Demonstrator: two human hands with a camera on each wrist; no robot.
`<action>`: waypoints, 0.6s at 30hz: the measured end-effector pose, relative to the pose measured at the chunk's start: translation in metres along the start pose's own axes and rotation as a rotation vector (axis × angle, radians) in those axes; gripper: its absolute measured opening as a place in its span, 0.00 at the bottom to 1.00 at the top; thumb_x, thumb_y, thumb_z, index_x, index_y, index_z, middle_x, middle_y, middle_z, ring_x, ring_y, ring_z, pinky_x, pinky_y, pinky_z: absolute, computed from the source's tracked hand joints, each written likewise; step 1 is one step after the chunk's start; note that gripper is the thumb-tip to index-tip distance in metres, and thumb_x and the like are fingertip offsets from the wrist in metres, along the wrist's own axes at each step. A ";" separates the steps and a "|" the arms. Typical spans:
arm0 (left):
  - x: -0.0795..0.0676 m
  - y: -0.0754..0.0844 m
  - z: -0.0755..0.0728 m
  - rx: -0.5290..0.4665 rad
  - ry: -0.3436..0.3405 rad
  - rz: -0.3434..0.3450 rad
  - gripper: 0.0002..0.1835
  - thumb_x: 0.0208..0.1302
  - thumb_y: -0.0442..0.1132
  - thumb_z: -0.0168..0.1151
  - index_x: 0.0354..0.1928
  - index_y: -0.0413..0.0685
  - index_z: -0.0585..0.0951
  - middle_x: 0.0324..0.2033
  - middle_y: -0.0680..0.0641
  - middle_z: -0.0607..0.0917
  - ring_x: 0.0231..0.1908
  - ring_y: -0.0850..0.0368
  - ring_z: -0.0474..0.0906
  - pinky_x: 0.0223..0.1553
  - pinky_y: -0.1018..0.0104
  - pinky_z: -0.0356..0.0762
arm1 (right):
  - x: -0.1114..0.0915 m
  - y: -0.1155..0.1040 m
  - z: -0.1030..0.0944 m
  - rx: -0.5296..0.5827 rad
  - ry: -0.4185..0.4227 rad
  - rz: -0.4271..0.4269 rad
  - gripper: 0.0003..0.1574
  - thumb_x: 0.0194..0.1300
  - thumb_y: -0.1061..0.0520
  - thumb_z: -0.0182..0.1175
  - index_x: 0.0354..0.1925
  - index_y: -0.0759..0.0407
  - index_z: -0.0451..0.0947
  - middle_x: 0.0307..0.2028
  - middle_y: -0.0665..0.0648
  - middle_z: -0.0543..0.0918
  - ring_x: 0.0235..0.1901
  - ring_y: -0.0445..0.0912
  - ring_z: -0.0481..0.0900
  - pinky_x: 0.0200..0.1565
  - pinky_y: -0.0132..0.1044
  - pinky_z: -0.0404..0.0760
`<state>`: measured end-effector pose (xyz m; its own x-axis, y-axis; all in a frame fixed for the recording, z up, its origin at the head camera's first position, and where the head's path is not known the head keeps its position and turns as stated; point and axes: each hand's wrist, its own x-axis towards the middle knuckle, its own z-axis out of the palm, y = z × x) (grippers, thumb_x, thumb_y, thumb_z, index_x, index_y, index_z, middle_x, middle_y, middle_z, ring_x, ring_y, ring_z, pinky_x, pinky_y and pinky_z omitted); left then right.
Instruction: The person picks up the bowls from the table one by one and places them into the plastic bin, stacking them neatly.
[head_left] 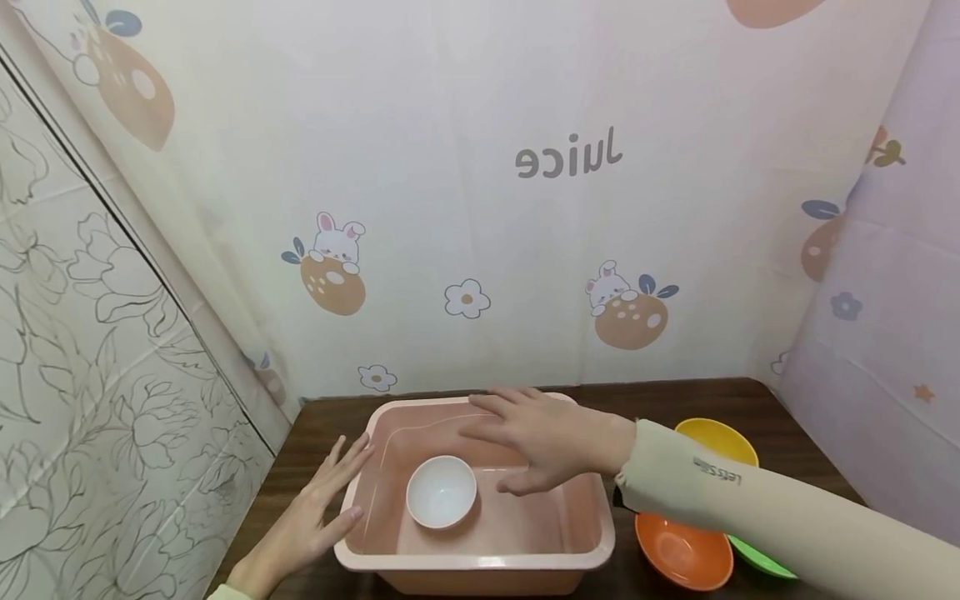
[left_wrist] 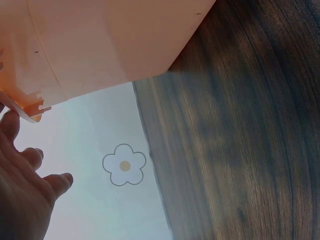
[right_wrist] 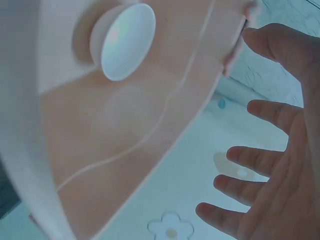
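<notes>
A white bowl (head_left: 442,492) lies inside a pink plastic basin (head_left: 480,561), left of its middle. My right hand (head_left: 536,437) hovers over the basin's far right part with fingers spread and nothing in it. In the right wrist view the same bowl (right_wrist: 129,42) shows near the basin wall, apart from the outstretched fingers (right_wrist: 255,162). My left hand (head_left: 315,500) is at the basin's left rim, its fingers extended. The left wrist view shows the left fingertips (left_wrist: 11,125) by the underside of the rim, next to the basin's outer wall (left_wrist: 100,45).
Right of the basin, on the dark wooden table (head_left: 330,425), are a yellow bowl (head_left: 716,437), an orange bowl (head_left: 684,552) and a green bowl (head_left: 765,560), partly hidden by the right sleeve. A printed curtain (head_left: 465,208) hangs behind the table.
</notes>
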<state>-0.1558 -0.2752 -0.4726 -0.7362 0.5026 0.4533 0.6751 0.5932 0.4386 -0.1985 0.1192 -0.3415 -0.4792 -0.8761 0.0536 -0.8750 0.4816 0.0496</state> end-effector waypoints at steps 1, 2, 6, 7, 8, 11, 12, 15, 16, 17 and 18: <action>0.000 0.000 -0.001 0.001 -0.001 -0.004 0.40 0.63 0.38 0.66 0.78 0.47 0.65 0.79 0.42 0.63 0.83 0.51 0.38 0.56 0.12 0.60 | -0.003 0.002 -0.002 0.009 0.009 0.012 0.46 0.66 0.32 0.62 0.77 0.42 0.65 0.77 0.60 0.63 0.75 0.62 0.63 0.70 0.61 0.70; 0.001 0.000 -0.001 0.000 -0.002 -0.007 0.40 0.63 0.38 0.66 0.78 0.47 0.65 0.79 0.43 0.63 0.83 0.52 0.38 0.56 0.12 0.60 | -0.006 0.005 -0.003 0.012 0.020 0.022 0.46 0.66 0.32 0.62 0.77 0.42 0.65 0.77 0.61 0.63 0.75 0.62 0.64 0.70 0.61 0.70; 0.002 -0.001 -0.001 -0.011 0.004 -0.004 0.40 0.64 0.38 0.65 0.78 0.46 0.65 0.79 0.42 0.62 0.83 0.52 0.38 0.56 0.12 0.59 | -0.019 0.014 -0.007 0.041 0.070 0.071 0.48 0.65 0.33 0.64 0.77 0.42 0.64 0.77 0.61 0.64 0.73 0.61 0.65 0.69 0.62 0.72; 0.002 -0.001 0.000 -0.017 0.008 0.000 0.40 0.64 0.38 0.65 0.78 0.46 0.65 0.79 0.42 0.62 0.83 0.51 0.38 0.56 0.12 0.58 | -0.022 0.016 -0.008 0.055 0.083 0.085 0.48 0.64 0.33 0.65 0.77 0.42 0.65 0.76 0.61 0.64 0.73 0.61 0.66 0.68 0.62 0.72; 0.002 -0.002 0.000 -0.023 0.012 0.007 0.40 0.64 0.38 0.65 0.78 0.45 0.65 0.79 0.41 0.62 0.82 0.49 0.39 0.56 0.11 0.58 | -0.025 0.018 -0.008 0.066 0.100 0.096 0.48 0.63 0.34 0.66 0.76 0.42 0.65 0.76 0.62 0.64 0.73 0.61 0.66 0.68 0.62 0.73; 0.003 -0.002 0.002 -0.034 0.027 0.025 0.40 0.64 0.37 0.64 0.78 0.44 0.65 0.78 0.39 0.62 0.82 0.44 0.41 0.55 0.11 0.58 | -0.035 0.025 -0.007 0.094 0.143 0.133 0.47 0.62 0.35 0.68 0.75 0.43 0.67 0.76 0.62 0.65 0.72 0.61 0.67 0.67 0.63 0.74; 0.003 -0.002 0.002 -0.037 0.032 0.028 0.40 0.64 0.37 0.64 0.78 0.44 0.65 0.78 0.39 0.63 0.82 0.42 0.41 0.55 0.11 0.58 | -0.038 0.027 -0.006 0.103 0.156 0.145 0.47 0.62 0.35 0.68 0.75 0.44 0.67 0.76 0.62 0.65 0.72 0.62 0.67 0.67 0.63 0.74; 0.002 -0.002 0.003 -0.041 0.039 0.032 0.39 0.64 0.38 0.64 0.77 0.43 0.65 0.78 0.39 0.63 0.81 0.41 0.42 0.55 0.11 0.58 | -0.048 0.034 -0.003 0.107 0.195 0.171 0.48 0.62 0.34 0.69 0.75 0.45 0.68 0.75 0.63 0.66 0.72 0.61 0.68 0.65 0.63 0.75; 0.002 -0.001 0.002 -0.041 0.039 0.032 0.39 0.64 0.38 0.64 0.78 0.43 0.65 0.78 0.40 0.63 0.82 0.41 0.42 0.55 0.11 0.58 | -0.052 0.037 -0.002 0.106 0.209 0.179 0.49 0.61 0.34 0.69 0.75 0.45 0.68 0.75 0.63 0.67 0.71 0.61 0.69 0.64 0.63 0.76; 0.001 -0.001 0.002 -0.043 0.039 0.031 0.40 0.64 0.37 0.64 0.78 0.43 0.65 0.78 0.40 0.63 0.82 0.41 0.42 0.55 0.12 0.58 | -0.056 0.039 -0.001 0.108 0.217 0.191 0.50 0.61 0.33 0.70 0.75 0.45 0.67 0.75 0.63 0.67 0.71 0.61 0.69 0.63 0.63 0.77; 0.000 0.000 0.002 -0.044 0.038 0.031 0.40 0.64 0.37 0.64 0.78 0.43 0.65 0.78 0.39 0.63 0.82 0.41 0.42 0.55 0.12 0.58 | -0.059 0.041 0.000 0.108 0.226 0.201 0.50 0.60 0.33 0.70 0.75 0.45 0.66 0.75 0.63 0.67 0.70 0.61 0.70 0.63 0.63 0.78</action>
<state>-0.1566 -0.2737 -0.4745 -0.7127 0.4956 0.4964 0.6999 0.5491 0.4567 -0.2063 0.1909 -0.3425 -0.6263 -0.7303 0.2728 -0.7724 0.6287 -0.0902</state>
